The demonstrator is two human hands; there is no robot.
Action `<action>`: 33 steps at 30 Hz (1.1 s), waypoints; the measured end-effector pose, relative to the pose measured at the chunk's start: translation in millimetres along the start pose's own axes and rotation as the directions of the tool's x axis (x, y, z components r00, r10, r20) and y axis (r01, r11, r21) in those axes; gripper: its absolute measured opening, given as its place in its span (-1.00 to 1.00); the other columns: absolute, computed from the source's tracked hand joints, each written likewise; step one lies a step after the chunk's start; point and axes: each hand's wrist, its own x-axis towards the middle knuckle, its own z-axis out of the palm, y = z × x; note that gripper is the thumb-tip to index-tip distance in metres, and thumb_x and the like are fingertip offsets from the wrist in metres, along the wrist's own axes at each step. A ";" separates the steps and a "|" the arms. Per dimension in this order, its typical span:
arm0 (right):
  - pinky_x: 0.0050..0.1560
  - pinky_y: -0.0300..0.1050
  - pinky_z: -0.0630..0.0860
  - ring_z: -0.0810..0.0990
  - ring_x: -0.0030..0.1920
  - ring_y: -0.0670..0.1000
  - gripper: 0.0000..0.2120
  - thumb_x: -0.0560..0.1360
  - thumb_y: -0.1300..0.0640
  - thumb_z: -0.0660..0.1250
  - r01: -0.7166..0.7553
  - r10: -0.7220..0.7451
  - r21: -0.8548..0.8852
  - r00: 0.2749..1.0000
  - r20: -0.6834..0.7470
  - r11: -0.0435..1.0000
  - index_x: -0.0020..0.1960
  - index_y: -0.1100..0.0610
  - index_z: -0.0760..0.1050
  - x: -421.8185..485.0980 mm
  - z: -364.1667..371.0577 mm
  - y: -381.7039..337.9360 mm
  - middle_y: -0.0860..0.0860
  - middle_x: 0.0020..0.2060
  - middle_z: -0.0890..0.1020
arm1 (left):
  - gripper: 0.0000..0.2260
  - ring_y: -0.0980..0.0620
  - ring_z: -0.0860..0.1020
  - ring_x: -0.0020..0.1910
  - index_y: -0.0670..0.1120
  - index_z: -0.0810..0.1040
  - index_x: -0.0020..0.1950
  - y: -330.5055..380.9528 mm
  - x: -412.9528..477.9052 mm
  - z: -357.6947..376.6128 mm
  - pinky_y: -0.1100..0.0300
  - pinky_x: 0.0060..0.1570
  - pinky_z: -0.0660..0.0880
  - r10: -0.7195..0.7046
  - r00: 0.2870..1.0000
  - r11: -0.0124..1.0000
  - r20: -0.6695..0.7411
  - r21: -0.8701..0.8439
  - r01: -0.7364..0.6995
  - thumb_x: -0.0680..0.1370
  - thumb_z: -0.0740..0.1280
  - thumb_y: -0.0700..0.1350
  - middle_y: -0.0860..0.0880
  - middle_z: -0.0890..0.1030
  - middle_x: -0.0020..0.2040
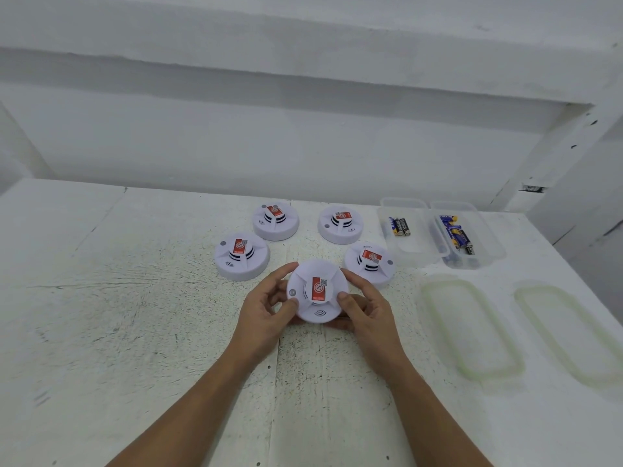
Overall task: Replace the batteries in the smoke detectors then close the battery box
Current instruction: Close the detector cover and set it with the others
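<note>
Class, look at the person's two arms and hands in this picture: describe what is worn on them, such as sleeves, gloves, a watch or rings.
Nothing is worn as far as the view shows. The left hand and right hand are bare, with no gloves, and no rings or watch can be seen. Both forearms are uncovered down to the bottom edge of the picture, so no sleeves appear. No markings or straps show at either wrist.
</note>
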 end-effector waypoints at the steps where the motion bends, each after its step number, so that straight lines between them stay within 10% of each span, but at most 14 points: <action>1: -0.05 0.09 0.64 0.68 -0.01 0.11 -0.64 0.56 0.25 0.27 -0.001 0.001 -0.002 1.000 0.001 1.000 0.34 0.08 0.42 0.0 -0.1 0.1 0.12 -0.04 0.70 | -0.54 -0.11 0.60 0.13 0.04 0.47 0.33 -0.6 0.0 -0.2 -0.19 0.13 0.54 0.002 1.000 1.000 -0.001 0.006 -0.002 0.45 0.30 -0.25 -0.10 0.64 0.12; 33: -0.12 -0.03 0.64 0.69 -0.03 0.08 -0.64 0.56 0.27 0.26 0.020 -0.020 -0.010 1.000 0.003 1.000 0.33 0.07 0.43 -0.1 0.2 1.0 0.12 -0.07 0.70 | -0.58 -0.11 0.60 0.10 0.09 0.49 0.29 1.3 -0.3 0.4 -0.20 0.11 0.54 0.018 1.000 0.999 -0.024 0.037 -0.018 0.42 0.35 -0.09 -0.07 0.64 0.11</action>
